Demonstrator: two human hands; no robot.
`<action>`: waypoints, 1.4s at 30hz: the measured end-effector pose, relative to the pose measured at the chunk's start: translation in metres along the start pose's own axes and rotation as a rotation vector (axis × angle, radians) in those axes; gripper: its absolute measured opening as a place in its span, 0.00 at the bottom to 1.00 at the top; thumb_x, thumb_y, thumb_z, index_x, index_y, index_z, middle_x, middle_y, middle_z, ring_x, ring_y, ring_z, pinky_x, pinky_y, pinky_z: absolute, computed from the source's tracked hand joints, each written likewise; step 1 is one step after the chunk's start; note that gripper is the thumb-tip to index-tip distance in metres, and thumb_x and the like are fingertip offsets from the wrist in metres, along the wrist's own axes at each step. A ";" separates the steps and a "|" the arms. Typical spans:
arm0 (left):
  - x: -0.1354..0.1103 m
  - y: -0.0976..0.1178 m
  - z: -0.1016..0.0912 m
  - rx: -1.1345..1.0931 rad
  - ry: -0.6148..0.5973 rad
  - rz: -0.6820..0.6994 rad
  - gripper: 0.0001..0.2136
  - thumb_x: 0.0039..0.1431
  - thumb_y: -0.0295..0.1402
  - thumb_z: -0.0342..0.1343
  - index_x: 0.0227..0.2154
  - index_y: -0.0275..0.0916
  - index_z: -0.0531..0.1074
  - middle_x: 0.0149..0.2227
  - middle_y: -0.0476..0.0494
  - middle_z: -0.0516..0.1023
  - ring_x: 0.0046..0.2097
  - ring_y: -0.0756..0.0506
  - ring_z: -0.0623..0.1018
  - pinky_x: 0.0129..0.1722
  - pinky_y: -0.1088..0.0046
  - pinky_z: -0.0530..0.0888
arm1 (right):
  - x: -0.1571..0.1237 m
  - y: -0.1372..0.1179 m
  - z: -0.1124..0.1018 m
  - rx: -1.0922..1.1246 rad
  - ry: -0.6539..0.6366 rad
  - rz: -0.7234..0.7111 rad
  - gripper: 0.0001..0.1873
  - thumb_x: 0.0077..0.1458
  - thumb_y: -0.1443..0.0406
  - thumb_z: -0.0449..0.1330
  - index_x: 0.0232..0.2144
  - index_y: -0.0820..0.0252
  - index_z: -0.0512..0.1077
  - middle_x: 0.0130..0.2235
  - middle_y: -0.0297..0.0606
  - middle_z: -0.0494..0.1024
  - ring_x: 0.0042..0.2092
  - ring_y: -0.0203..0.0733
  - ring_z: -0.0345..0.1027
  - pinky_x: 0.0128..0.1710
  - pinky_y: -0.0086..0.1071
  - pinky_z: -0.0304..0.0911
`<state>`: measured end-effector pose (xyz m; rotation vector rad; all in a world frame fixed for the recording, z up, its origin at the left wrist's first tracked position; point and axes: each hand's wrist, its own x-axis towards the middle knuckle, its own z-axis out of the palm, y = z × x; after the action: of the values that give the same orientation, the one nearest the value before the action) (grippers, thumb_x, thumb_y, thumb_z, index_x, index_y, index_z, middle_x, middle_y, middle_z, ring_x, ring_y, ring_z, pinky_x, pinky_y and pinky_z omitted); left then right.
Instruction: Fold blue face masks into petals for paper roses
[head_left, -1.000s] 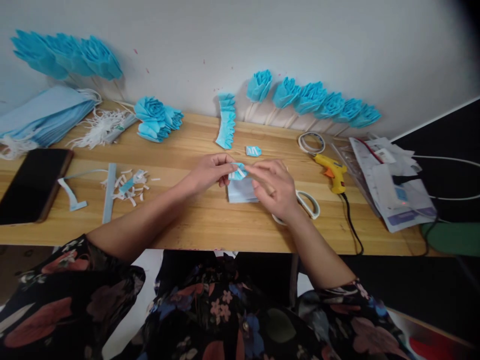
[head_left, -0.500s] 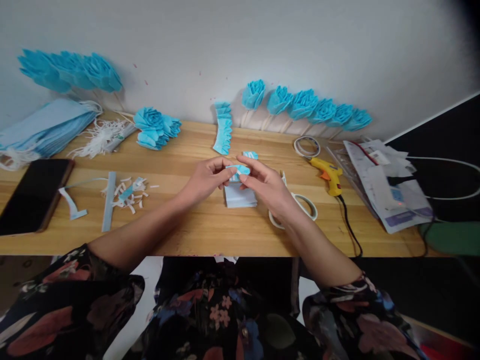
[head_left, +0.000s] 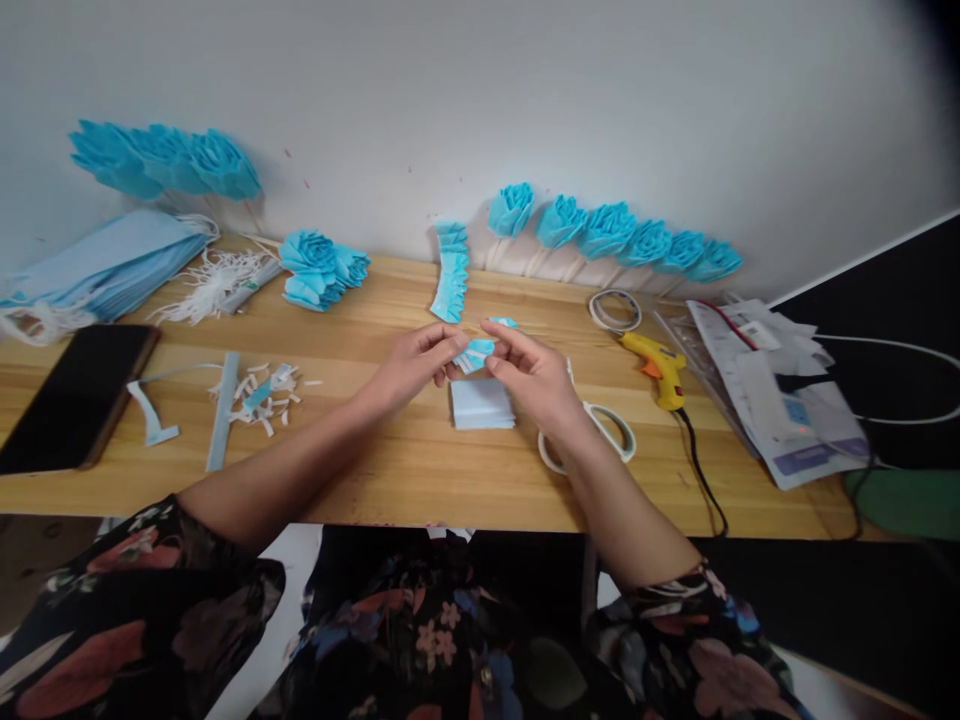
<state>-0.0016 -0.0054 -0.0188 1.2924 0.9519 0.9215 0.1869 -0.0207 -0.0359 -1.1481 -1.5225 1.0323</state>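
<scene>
Over the middle of the table, my left hand [head_left: 420,362] pinches a small blue fabric petal [head_left: 474,355] with white strips across it, by its left side. My right hand [head_left: 534,375] is at the petal's right edge, its thumb against it and its index finger raised above. Its other fingertips are hidden. Just below lies a small stack of pale blue fabric pieces [head_left: 482,405]. Another blue petal [head_left: 504,323] shows partly behind my right fingers. Farther back lies a row of overlapping blue petals [head_left: 451,275].
Scissors [head_left: 628,440] and a roll of tape [head_left: 553,455] lie by my right wrist. A yellow glue gun [head_left: 660,370] sits farther right. Blue fabric flowers [head_left: 609,232] on sticks lean against the wall. Paper scraps [head_left: 262,400], a phone [head_left: 79,395] and face masks [head_left: 124,265] lie left.
The petal has tilted and shows more of its striped face. My right thumb has shifted from its face toward its right edge. The whole view has tipped slightly.
</scene>
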 end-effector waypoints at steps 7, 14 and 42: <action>0.003 -0.001 -0.002 0.133 -0.004 0.047 0.11 0.50 0.38 0.63 0.26 0.36 0.71 0.26 0.50 0.74 0.28 0.53 0.70 0.30 0.76 0.67 | -0.003 -0.002 -0.001 0.000 -0.005 0.011 0.24 0.54 0.63 0.61 0.55 0.52 0.75 0.35 0.34 0.76 0.36 0.35 0.69 0.39 0.35 0.68; 0.004 -0.009 -0.003 0.014 0.000 -0.001 0.13 0.49 0.41 0.65 0.27 0.37 0.71 0.25 0.51 0.73 0.26 0.53 0.70 0.29 0.76 0.67 | -0.005 -0.005 -0.003 0.000 -0.019 -0.035 0.21 0.59 0.60 0.60 0.54 0.52 0.75 0.39 0.37 0.79 0.39 0.38 0.71 0.42 0.39 0.70; 0.014 -0.013 -0.016 0.068 0.123 0.002 0.12 0.51 0.42 0.65 0.27 0.36 0.75 0.21 0.52 0.72 0.23 0.54 0.67 0.26 0.78 0.66 | 0.008 0.003 -0.028 -0.102 0.318 -0.113 0.19 0.59 0.59 0.60 0.52 0.52 0.76 0.43 0.39 0.82 0.43 0.41 0.75 0.41 0.37 0.73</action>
<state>-0.0120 0.0123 -0.0328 1.3053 1.0861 0.9868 0.2138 -0.0098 -0.0318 -1.2172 -1.3798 0.6660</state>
